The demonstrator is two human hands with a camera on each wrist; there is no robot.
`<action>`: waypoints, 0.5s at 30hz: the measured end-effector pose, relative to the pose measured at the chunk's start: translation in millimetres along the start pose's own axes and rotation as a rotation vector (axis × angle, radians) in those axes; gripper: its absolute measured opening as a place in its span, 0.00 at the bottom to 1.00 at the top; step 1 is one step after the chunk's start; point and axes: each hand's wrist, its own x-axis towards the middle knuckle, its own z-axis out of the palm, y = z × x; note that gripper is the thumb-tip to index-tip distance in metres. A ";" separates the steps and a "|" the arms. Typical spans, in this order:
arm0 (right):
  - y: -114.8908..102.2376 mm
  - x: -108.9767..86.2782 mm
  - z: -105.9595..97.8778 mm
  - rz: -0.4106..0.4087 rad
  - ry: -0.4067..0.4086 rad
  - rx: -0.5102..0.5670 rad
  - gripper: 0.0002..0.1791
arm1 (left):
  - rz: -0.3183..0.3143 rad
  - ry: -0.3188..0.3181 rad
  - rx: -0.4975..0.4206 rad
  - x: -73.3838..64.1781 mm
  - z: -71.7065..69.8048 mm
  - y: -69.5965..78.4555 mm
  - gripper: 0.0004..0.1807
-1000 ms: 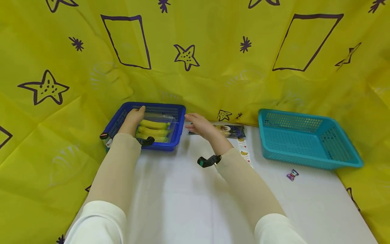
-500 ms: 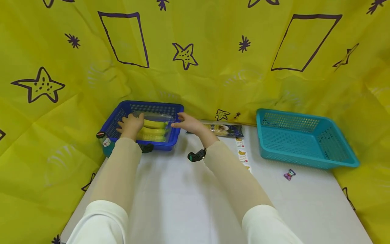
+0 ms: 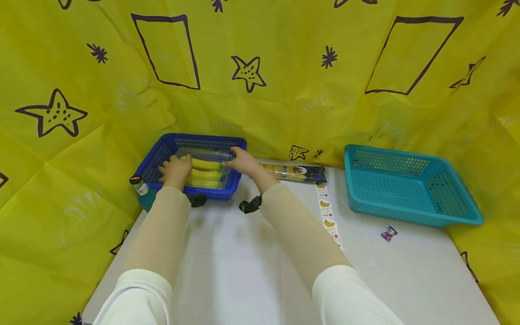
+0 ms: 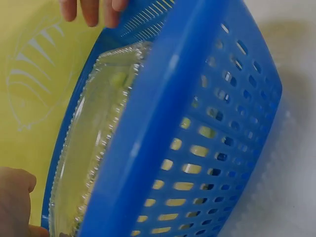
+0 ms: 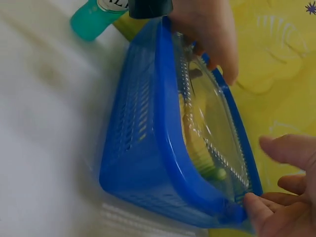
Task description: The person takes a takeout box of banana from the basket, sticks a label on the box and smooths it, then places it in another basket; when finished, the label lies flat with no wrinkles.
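A clear plastic clamshell box [image 3: 205,155] of yellow bananas [image 3: 206,174] lies in the blue basket [image 3: 221,195]. My left hand [image 3: 175,171] is over the box's left end, fingers spread. In the right wrist view the left hand [image 5: 210,34] reaches down over the lid, its fingertips partly hidden. At the opposite end, my right hand [image 3: 243,161] reaches over the basket's right rim with fingers apart. The right wrist view has the right hand's [image 5: 291,192] lower fingertip beside the box corner and rim; contact is hard to tell.
A teal bottle [image 3: 145,196] leans by the basket's left side. To the right are a long printed food packet [image 3: 296,173], a strip of banana-picture labels [image 3: 326,208], a turquoise basket [image 3: 410,216] and a small purple wrapped sweet [image 3: 389,233]. A yellow curtain [image 3: 276,113] hangs behind.
My right hand has moved left, over the basket's right rim to the box's end. The left hand has shifted slightly down with its fingers spreading. The box stays in the basket.
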 end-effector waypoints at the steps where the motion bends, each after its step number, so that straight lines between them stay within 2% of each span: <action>1: -3.3 1.0 1.9 0.012 -0.020 -0.012 0.44 | -0.005 0.004 -0.005 -0.3 0.0 -0.3 0.47; 5: -13.0 5.1 8.5 0.052 -0.061 -0.060 0.47 | -0.011 0.010 -0.012 -2.3 0.1 -0.6 0.47; 9: -19.4 8.5 13.1 0.073 -0.058 -0.067 0.48 | -0.013 0.012 0.001 -3.8 0.1 -1.2 0.48; 15: -27.7 12.8 19.1 0.122 -0.053 -0.010 0.48 | -0.004 0.017 0.022 -5.4 -0.4 -2.2 0.48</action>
